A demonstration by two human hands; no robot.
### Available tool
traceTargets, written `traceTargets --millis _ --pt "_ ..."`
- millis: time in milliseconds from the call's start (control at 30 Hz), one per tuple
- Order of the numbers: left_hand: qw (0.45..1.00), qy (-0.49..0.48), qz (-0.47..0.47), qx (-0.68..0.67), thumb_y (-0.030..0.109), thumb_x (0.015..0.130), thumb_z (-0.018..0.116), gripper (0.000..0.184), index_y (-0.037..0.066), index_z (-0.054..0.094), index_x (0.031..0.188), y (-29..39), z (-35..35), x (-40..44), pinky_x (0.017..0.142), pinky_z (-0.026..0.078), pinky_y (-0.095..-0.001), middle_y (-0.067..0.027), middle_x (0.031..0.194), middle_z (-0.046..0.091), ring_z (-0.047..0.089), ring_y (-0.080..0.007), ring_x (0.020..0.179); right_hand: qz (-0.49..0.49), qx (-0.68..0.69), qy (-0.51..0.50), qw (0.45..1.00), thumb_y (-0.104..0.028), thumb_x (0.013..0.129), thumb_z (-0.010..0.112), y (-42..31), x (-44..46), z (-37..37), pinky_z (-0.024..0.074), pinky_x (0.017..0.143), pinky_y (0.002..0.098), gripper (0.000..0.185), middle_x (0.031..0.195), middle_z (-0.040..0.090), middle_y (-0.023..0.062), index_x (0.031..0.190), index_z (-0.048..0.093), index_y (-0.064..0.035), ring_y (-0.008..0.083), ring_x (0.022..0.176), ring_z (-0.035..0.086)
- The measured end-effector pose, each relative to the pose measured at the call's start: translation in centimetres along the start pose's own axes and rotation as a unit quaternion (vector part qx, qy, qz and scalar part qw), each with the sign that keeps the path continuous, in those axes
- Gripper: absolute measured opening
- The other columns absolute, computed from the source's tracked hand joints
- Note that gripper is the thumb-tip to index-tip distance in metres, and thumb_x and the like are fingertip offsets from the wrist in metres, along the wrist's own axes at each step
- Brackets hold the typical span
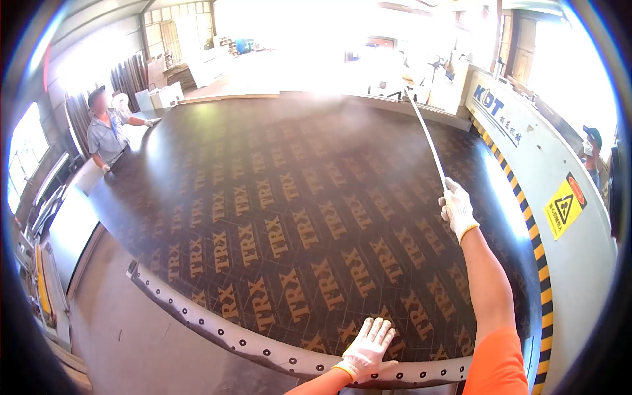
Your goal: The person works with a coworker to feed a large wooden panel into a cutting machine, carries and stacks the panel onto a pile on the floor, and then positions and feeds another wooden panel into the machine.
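A large dark board (289,224) printed with rows of gold "TRX" letters fills the middle of the view. My left hand (367,347), in a white glove, lies flat with fingers spread at the board's near edge, by a metal strip with holes (253,349). Held out over the right part of the board, my right hand (459,209), also gloved, is closed around the near end of a long thin pale rod (428,135). The rod points away from me; its far end fades into bright glare near the back edge.
A machine beam (507,125) marked "KDT" runs along the right, with a yellow warning sign (564,205) and black-yellow striping (520,197). A co-worker (108,128) at the far left touches the board's edge. Another person (591,148) stands behind the beam.
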State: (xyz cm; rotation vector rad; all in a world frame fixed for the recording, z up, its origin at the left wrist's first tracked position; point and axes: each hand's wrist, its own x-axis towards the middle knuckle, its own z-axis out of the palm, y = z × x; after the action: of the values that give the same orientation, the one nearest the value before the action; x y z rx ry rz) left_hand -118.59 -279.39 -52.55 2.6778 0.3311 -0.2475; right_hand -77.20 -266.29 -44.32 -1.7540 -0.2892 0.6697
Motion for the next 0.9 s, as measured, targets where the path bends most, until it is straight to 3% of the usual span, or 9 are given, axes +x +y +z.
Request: traceTargets --millis 133,400,900 --pt "1.0 0.022 0.002 0.005 0.071 0.103 0.053 0.098 -0.003 0.043 0.165 -0.7 0.6 -1.6 0.136 0.013 -0.0612 -0.0276 0.173 0.038 0.028 -0.0473 0.164 -0.003 -0.012 -0.005 1.0 -0.014 0.112 0.047 0.3 0.0 1.0 0.039 0.046 0.0281 0.048 0.077 0.062 0.0023 0.159 0.058 -0.0178 0.0096 0.052 0.046" --pt "0.999 -0.038 -0.017 0.015 0.073 0.104 0.05 0.101 -0.003 0.036 0.169 -1.7 0.1 -2.4 0.137 0.008 -0.0586 -0.0272 0.177 0.03 0.021 -0.0453 0.167 0.005 0.009 -0.01 1.0 -0.009 0.113 0.046 2.0 -0.5 1.9 0.0384 0.048 0.0272 0.048 0.079 0.062 0.0033 0.16 0.057 -0.0111 0.0094 0.054 0.047" --pt "0.998 -0.053 -0.019 0.017 0.073 0.105 0.048 0.1 -0.001 0.033 0.17 -1.9 -0.3 -1.9 0.137 0.007 -0.0579 -0.0259 0.178 0.028 0.018 -0.0446 0.168 0.03 0.043 0.0 0.999 -0.011 0.113 0.046 1.2 -0.3 2.7 0.0384 0.047 0.026 0.046 0.079 0.062 0.0035 0.157 0.06 -0.0134 0.0092 0.054 0.048"
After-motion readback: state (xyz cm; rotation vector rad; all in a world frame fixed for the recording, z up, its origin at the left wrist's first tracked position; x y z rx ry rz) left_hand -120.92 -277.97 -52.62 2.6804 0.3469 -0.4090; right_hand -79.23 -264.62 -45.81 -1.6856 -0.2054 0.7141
